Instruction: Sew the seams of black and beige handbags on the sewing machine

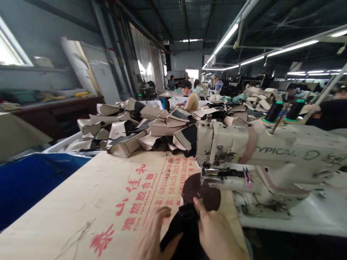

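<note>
Tube lights (292,48): bright white strips, high beyond the right hand (218,233)
Window (12,45): glaring, washed out, far left of the left hand (153,231)
Roof (173,21): dim, high beyond both hands
Board (81,202): pale, fairly evenly lit, under the hands
Black cloth (187,234): detail lost in darkness, between the hands
Counter (51,121): blurred, stretched toward the edge, left of the hands

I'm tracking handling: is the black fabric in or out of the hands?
In: the right hand holds the black fabric; the left hand lays its thumb over it.
</note>
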Demonstrator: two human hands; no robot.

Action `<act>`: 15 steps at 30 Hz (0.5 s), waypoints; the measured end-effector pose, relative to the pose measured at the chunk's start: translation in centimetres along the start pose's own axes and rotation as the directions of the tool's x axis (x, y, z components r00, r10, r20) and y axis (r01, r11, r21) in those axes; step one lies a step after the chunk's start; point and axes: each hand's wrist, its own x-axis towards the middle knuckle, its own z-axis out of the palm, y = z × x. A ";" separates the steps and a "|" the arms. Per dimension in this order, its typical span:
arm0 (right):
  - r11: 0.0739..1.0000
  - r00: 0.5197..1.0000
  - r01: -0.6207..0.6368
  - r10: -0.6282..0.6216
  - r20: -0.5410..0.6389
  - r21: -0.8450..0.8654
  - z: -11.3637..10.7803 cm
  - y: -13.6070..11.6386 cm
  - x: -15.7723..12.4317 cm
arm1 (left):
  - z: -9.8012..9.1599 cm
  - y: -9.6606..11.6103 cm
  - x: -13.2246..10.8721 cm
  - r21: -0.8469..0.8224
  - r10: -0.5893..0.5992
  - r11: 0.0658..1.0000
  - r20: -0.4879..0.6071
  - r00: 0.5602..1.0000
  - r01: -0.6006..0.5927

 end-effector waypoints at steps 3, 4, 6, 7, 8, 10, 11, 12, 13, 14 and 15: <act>0.996 1.000 0.002 -0.003 0.012 0.085 0.5 2.9 -0.1 | 2.8 2.3 3.7 -0.134 0.078 0.990 0.214 0.974 -0.049; 0.993 1.000 0.016 -0.017 0.008 0.120 0.6 3.9 -0.2 | 3.2 2.7 4.7 -0.175 0.129 0.981 0.285 0.950 -0.081; 0.980 0.999 0.054 -0.053 -0.012 0.192 0.6 5.5 -0.3 | 3.0 3.2 6.0 -0.243 0.228 0.960 0.383 0.895 -0.140; 0.970 0.997 0.080 -0.075 -0.032 0.228 0.5 6.2 -0.4 | 2.6 3.3 6.5 -0.273 0.262 0.950 0.419 0.869 -0.154; 0.958 0.993 0.114 -0.103 -0.056 0.263 0.3 6.7 -0.4 | 2.0 3.3 6.9 -0.304 0.285 0.940 0.455 0.844 -0.153; 0.912 0.978 0.207 -0.184 -0.099 0.355 0.2 7.2 -0.2 | 0.6 3.4 7.8 -0.378 0.313 0.919 0.525 0.791 -0.112; 0.876 0.968 0.250 -0.221 -0.117 0.412 0.2 7.3 -0.1 | 0.0 3.5 8.4 -0.421 0.326 0.904 0.563 0.760 -0.076; 0.837 0.959 0.282 -0.249 -0.133 0.469 0.2 7.4 0.0 | -0.3 3.5 9.0 -0.467 0.339 0.884 0.596 0.728 -0.030; 0.803 0.955 0.297 -0.262 -0.141 0.517 0.3 7.3 0.2 | -0.3 3.5 9.7 -0.504 0.336 0.863 0.617 0.711 0.030; 0.783 0.954 0.297 -0.264 -0.139 0.547 0.5 7.3 0.3 | 0.2 3.4 10.4 -0.521 0.302 0.849 0.621 0.723 0.093; 0.781 0.958 0.284 -0.257 -0.129 0.555 0.6 7.2 0.4 | 1.0 3.3 11.2 -0.510 0.233 0.848 0.606 0.760 0.146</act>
